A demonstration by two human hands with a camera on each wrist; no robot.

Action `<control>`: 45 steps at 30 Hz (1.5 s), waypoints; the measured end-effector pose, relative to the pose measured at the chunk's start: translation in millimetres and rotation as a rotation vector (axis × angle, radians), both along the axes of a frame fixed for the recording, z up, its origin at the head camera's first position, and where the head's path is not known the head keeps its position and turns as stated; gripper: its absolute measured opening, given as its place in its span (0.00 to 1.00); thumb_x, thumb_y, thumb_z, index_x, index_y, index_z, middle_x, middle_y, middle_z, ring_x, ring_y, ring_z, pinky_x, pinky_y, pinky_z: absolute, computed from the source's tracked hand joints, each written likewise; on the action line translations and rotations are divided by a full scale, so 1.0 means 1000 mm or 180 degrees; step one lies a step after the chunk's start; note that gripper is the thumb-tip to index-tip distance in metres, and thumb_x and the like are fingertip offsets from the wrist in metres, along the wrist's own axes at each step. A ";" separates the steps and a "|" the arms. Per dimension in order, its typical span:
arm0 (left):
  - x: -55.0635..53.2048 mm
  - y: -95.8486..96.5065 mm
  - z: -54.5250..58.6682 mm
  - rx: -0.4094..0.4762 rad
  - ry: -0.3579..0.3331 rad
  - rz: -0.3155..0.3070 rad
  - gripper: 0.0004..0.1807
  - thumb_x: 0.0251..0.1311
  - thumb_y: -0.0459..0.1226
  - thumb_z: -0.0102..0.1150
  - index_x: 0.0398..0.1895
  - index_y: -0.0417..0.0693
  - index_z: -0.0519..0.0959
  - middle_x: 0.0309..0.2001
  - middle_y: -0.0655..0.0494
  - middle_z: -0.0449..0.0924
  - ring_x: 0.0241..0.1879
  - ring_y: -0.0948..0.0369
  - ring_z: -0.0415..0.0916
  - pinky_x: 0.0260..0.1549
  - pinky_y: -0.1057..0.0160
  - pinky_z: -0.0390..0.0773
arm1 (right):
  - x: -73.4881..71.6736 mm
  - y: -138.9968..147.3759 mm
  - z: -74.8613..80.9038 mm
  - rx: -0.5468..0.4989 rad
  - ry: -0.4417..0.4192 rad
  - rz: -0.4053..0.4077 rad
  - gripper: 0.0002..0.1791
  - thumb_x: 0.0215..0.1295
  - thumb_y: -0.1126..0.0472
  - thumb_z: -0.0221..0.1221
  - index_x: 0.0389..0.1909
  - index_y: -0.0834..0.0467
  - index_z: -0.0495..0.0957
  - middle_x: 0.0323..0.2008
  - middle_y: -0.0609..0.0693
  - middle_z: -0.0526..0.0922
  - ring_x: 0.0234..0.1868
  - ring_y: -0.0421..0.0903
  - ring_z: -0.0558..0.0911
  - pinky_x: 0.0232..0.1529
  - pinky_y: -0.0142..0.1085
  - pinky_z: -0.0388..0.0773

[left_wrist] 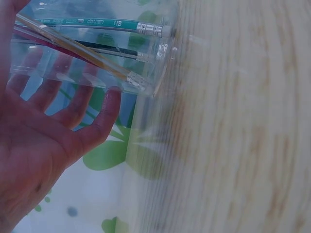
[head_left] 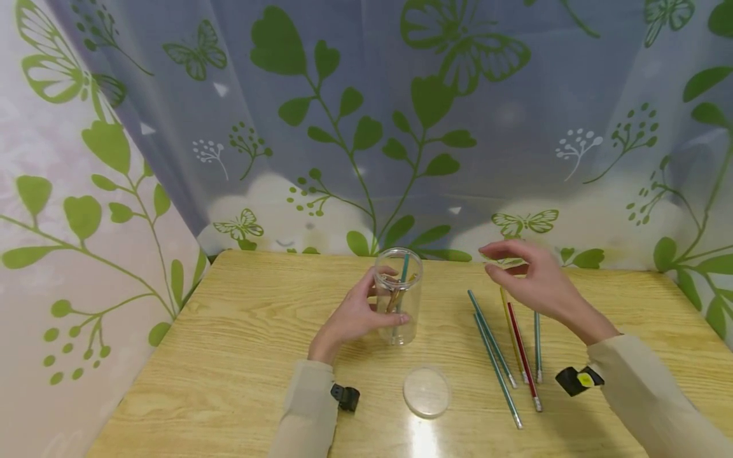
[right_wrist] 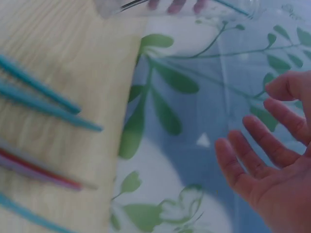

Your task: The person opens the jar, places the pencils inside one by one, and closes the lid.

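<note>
My left hand (head_left: 356, 310) grips a tall clear jar (head_left: 413, 315) that stands upright on the table, thumb across its near side. Inside the jar are several pencils; the left wrist view shows a teal one marked HB (left_wrist: 97, 23), a gold one (left_wrist: 73, 46) and a red one, eraser ends at the base. My right hand (head_left: 535, 273) is raised, holding nothing, with fingers spread and gently bent. Below and beside it on the table lie loose pencils: two teal ones at left (head_left: 491, 337), a yellow one (head_left: 509, 318), a red one (head_left: 523, 356) and another teal one (head_left: 537, 343).
A clear round lid (head_left: 426, 392) lies flat on the wooden table (head_left: 240, 356), nearer to me than the jar. Behind the table's far edge hangs a blue and white curtain (head_left: 504, 146) with green leaves and butterflies. A similar patterned cloth (head_left: 69, 210) covers the left side.
</note>
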State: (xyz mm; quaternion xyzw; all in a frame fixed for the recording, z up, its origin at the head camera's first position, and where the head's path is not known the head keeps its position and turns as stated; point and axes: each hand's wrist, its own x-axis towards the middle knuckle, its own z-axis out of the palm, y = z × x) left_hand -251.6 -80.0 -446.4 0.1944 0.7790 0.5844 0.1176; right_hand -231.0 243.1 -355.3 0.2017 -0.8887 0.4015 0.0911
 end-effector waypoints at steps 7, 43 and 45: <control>0.002 0.000 0.001 0.0006 -0.0031 -0.0003 0.46 0.52 0.42 0.80 0.73 0.61 0.63 0.64 0.59 0.74 0.65 0.50 0.72 0.54 0.48 0.82 | 0.004 0.031 -0.028 0.0253 -0.0104 -0.0425 0.17 0.74 0.56 0.60 0.59 0.57 0.80 0.52 0.58 0.85 0.45 0.19 0.74 0.41 0.23 0.79; 0.001 0.001 0.001 -0.0066 0.0007 0.0065 0.43 0.52 0.43 0.80 0.69 0.69 0.66 0.63 0.59 0.76 0.64 0.52 0.73 0.56 0.49 0.81 | -0.019 0.083 -0.087 0.0629 -0.1650 -0.0955 0.39 0.63 0.64 0.62 0.67 0.83 0.59 0.40 0.71 0.86 0.22 0.45 0.87 0.28 0.39 0.87; 0.001 0.001 0.001 -0.0066 0.0004 0.0069 0.42 0.52 0.43 0.80 0.68 0.72 0.66 0.62 0.59 0.76 0.64 0.52 0.73 0.56 0.49 0.81 | -0.017 0.084 -0.085 0.0568 -0.1701 -0.0986 0.40 0.64 0.63 0.62 0.68 0.83 0.58 0.43 0.74 0.84 0.23 0.45 0.87 0.28 0.40 0.87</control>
